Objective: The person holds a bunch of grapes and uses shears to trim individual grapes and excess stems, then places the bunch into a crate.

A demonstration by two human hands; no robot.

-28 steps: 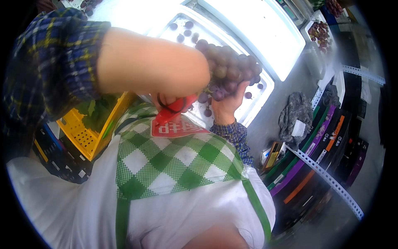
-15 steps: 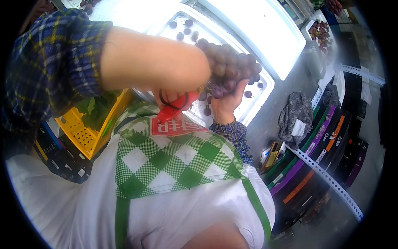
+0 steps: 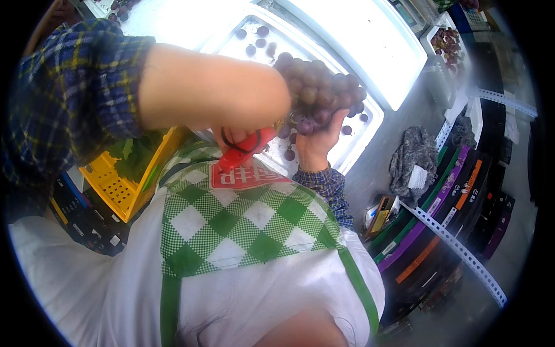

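A large bunch of purple-red grapes point(image 3: 324, 87) rests in my right hand point(image 3: 318, 144), palm up, its thumb along the bunch's near right side. From the left, my left arm reaches across, and my left hand point(image 3: 234, 132) is closed around red-handled shears point(image 3: 247, 148) with a dark loop. The forearm covers much of that hand, and the blades do not show. Hand and shears are close to the left of the bunch. Below the grapes lies a white tray point(image 3: 355, 146) with several loose grapes point(image 3: 261, 43) on its floor.
A yellow crate point(image 3: 118, 185) with green leaves is at left. A bright white lid or panel point(image 3: 370, 46) stands beyond the tray. To the right are a grey rag point(image 3: 411, 162), stacked dark crates point(image 3: 448, 214), a perforated metal strip point(image 3: 459, 248) and another box of grapes point(image 3: 446, 43).
Almost nothing has changed. My left forearm and the red shears have shifted very slightly to the left; my right hand still supports the bunch in nearly the same place.
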